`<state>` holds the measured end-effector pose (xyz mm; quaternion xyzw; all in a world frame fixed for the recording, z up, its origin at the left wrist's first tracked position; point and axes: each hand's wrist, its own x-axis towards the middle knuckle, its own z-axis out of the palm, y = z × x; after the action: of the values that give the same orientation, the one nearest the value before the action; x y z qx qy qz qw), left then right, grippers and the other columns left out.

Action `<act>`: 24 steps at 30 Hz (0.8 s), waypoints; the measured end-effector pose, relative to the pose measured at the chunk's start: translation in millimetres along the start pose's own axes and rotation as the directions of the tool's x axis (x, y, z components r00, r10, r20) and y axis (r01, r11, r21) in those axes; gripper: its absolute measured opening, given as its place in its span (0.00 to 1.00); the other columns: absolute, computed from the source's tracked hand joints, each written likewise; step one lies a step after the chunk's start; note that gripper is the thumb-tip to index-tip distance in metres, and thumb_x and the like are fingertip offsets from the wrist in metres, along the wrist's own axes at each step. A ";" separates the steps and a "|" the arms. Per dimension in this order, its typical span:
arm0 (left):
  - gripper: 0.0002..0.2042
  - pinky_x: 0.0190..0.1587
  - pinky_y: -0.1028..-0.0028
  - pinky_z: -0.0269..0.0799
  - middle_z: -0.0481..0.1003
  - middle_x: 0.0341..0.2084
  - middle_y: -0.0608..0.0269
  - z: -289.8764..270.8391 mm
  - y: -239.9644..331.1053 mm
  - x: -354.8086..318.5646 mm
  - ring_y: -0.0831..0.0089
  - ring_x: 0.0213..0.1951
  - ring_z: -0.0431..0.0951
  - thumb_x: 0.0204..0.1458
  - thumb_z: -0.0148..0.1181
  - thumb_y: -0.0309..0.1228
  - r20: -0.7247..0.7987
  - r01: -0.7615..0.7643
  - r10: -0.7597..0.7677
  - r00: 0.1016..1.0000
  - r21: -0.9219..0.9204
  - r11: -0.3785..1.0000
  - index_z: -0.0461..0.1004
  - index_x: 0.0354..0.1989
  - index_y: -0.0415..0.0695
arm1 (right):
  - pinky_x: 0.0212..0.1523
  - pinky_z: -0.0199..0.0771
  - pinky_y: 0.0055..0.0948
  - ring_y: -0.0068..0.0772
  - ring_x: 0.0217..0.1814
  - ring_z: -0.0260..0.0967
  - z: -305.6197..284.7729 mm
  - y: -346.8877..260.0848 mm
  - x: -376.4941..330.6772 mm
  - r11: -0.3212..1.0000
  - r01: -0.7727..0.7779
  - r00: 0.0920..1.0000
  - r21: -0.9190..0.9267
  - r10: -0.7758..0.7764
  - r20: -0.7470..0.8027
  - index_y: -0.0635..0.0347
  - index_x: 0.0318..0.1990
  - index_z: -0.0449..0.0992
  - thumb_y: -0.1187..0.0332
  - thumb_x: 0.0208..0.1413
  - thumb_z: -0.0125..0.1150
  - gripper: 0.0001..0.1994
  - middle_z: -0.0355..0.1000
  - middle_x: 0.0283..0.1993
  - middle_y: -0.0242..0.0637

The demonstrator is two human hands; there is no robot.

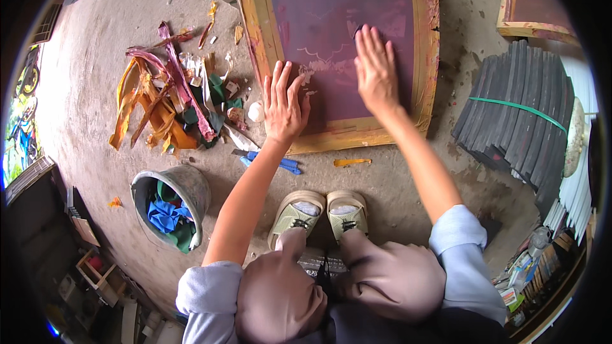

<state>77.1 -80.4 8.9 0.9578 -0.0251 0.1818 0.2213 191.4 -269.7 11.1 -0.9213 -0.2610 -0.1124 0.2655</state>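
A screen printing frame (423, 57) with yellow-stained wooden sides and a purple mesh (338, 0) lies on the floor in front of me. My left hand (284, 103) rests open on its near left side, fingers spread and reaching onto the mesh. My right hand (377, 71) lies flat on the right half of the mesh, fingers stretched out. A small dark edge shows beside its index fingertip; what it belongs to is hidden. Pale scalloped line marks and lighter patches show on the mesh between my hands.
Left of the frame lies a pile of orange, pink and green scraps (169, 89). Nearer stands a grey bucket (203, 194) holding blue and green cloth. A blue-handled cutter (280, 162) lies by my left forearm. Strapped dark slats (516, 108) and another framed screen (510, 9) are at right.
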 end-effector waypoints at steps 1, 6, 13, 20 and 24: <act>0.25 0.69 0.50 0.47 0.57 0.65 0.51 0.2 -4.6 -1.9 0.52 0.69 0.53 0.50 0.56 0.29 -0.002 0.001 -0.001 1.000 0.010 1.000 0.63 0.59 0.47 | 0.75 0.37 0.47 0.35 0.77 0.43 3.2 -8.4 -13.4 0.991 0.134 0.985 -0.012 -0.132 0.113 0.56 0.67 0.61 0.68 0.58 0.52 0.27 0.54 0.72 0.36; 0.24 0.69 0.50 0.47 0.57 0.65 0.50 -4.7 -15.0 3.2 0.51 0.69 0.53 0.49 0.54 0.28 -0.044 -0.026 0.025 0.999 -0.016 1.000 0.63 0.58 0.46 | 0.75 0.36 0.44 0.30 0.76 0.47 -14.6 8.5 -70.8 0.740 0.659 0.634 0.135 -0.642 0.430 0.49 0.66 0.63 0.62 0.57 0.54 0.27 0.57 0.71 0.29; 0.27 0.70 0.50 0.45 0.57 0.65 0.50 -2.4 -13.0 4.1 0.51 0.70 0.51 0.42 0.55 0.27 -0.035 -0.030 0.025 0.999 -0.129 0.991 0.63 0.55 0.46 | 0.74 0.39 0.48 0.36 0.77 0.41 -2.4 53.7 30.4 0.984 -0.010 0.980 -0.177 -0.026 -0.196 0.48 0.71 0.53 0.61 0.66 0.42 0.26 0.47 0.75 0.31; 0.27 0.69 0.49 0.45 0.58 0.65 0.48 -7.7 -19.8 4.6 0.47 0.69 0.53 0.37 0.50 0.25 -0.078 -0.070 0.052 0.996 -0.254 0.965 0.62 0.53 0.45 | 0.75 0.38 0.46 0.30 0.76 0.44 20.9 -54.9 -91.7 0.849 0.520 0.678 0.092 -0.476 0.561 0.48 0.61 0.70 0.66 0.59 0.48 0.21 0.56 0.72 0.30; 0.24 0.68 0.49 0.48 0.59 0.64 0.49 -8.1 -18.1 0.6 0.48 0.68 0.54 0.41 0.51 0.23 -0.063 -0.049 0.038 0.997 -0.185 0.982 0.63 0.52 0.44 | 0.75 0.37 0.47 0.26 0.77 0.41 7.3 -7.5 -33.3 0.914 0.383 0.906 -0.130 -0.345 0.246 0.47 0.68 0.58 0.67 0.63 0.46 0.25 0.49 0.74 0.28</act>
<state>77.2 -60.5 8.4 0.9264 -0.0565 0.2116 0.3064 160.0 -274.3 -3.3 -0.8825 -0.4454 -0.0813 0.1274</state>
